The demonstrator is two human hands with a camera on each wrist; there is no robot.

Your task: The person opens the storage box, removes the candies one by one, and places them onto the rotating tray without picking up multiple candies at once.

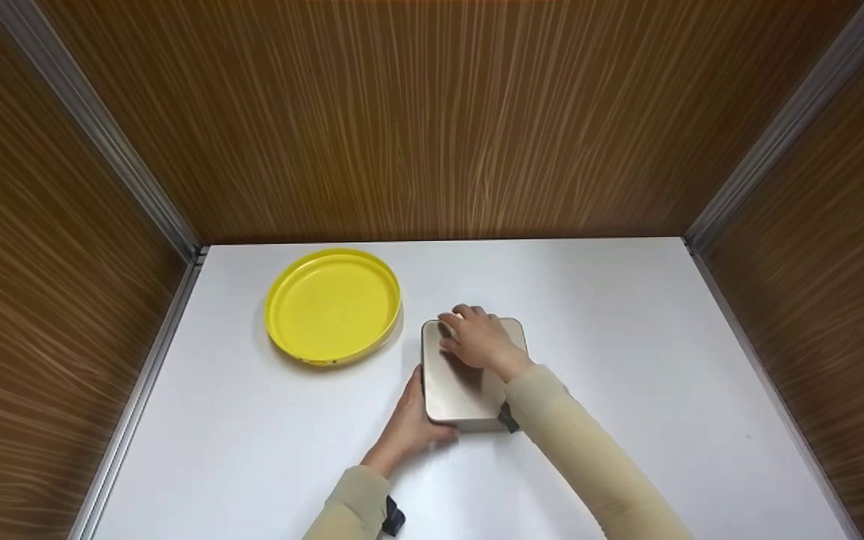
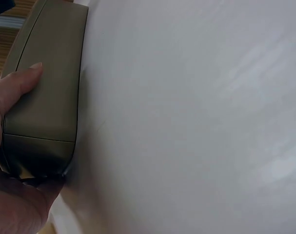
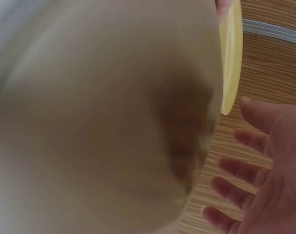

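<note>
A beige rectangular box (image 1: 447, 397) with rounded corners lies on the white table, its smooth top facing up. With my left hand (image 1: 408, 426) I grip its near left corner; in the left wrist view the thumb presses on one side wall of the box (image 2: 52, 92) and the fingers wrap round the corner. My right hand (image 1: 478, 341) hovers over the far part of the top. In the right wrist view its fingers (image 3: 235, 192) are spread and slightly bent, apart from the box, and their dark reflection shows on the top.
A round yellow tray (image 1: 333, 307) with a raised rim lies to the left of the box, towards the back. Wood-grain panels (image 1: 439, 120) with grey metal corner strips enclose the white table (image 1: 649, 360) at the back and both sides.
</note>
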